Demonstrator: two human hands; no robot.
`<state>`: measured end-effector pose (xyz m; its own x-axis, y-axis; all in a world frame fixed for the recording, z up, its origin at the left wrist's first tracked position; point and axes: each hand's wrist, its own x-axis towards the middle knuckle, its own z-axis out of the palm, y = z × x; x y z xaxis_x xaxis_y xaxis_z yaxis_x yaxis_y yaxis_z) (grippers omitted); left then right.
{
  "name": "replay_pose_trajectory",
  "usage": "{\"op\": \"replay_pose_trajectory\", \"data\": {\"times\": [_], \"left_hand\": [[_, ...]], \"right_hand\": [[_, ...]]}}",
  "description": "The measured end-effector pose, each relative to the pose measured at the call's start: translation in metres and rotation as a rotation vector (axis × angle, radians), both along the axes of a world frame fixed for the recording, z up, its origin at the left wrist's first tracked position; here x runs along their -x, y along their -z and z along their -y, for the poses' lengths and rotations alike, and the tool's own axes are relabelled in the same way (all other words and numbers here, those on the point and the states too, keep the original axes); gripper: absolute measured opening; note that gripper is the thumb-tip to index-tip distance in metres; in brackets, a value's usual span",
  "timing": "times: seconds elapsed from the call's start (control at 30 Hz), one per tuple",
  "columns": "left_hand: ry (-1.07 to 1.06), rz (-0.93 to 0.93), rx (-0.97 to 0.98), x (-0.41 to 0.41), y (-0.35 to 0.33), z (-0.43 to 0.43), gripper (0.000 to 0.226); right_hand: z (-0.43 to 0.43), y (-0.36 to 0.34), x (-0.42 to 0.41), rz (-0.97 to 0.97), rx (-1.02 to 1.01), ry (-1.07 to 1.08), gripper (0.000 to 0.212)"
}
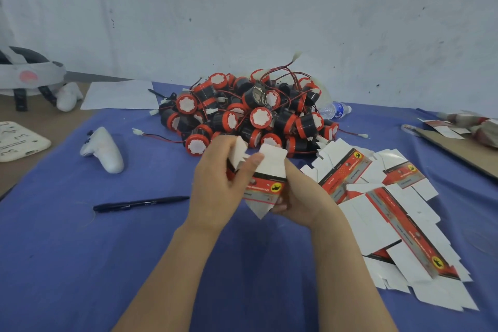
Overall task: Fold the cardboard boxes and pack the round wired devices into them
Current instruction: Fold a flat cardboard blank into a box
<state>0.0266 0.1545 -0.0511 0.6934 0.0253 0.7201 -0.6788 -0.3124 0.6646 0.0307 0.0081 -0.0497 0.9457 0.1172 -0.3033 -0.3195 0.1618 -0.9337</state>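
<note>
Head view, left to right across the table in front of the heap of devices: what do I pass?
white case → white controller → partly folded box → pile of flat boxes

Card, plastic and cloth on a covered desk

The cardboard box is matt white card inside with a glossy printed face, like the flat boxes beside it. The round wired devices are smooth plastic. The cloth is matt woven fabric. The pen is glossy plastic, the controller smooth matt plastic and the bottle clear plastic.
</note>
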Motion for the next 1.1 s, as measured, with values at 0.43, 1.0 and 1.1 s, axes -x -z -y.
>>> {"op": "replay_pose_trajectory", "data": {"times": [0.43, 1.0, 1.1], "left_hand": [[0.082, -0.075, -0.003, -0.006, 0.0, -0.009, 0.044], [0.242, -0.323, 0.27, -0.01, -0.001, -0.01, 0.035], [0.187, -0.38, 0.16, -0.015, -0.001, -0.009, 0.051]], "right_hand": [[0.0, -0.002, 0.006, 0.176, 0.022, -0.106, 0.056], [-0.007, -0.004, 0.008, 0.183, -0.091, -0.103, 0.023], [-0.006, -0.001, 0.005, 0.225, -0.113, -0.032, 0.027]]}}
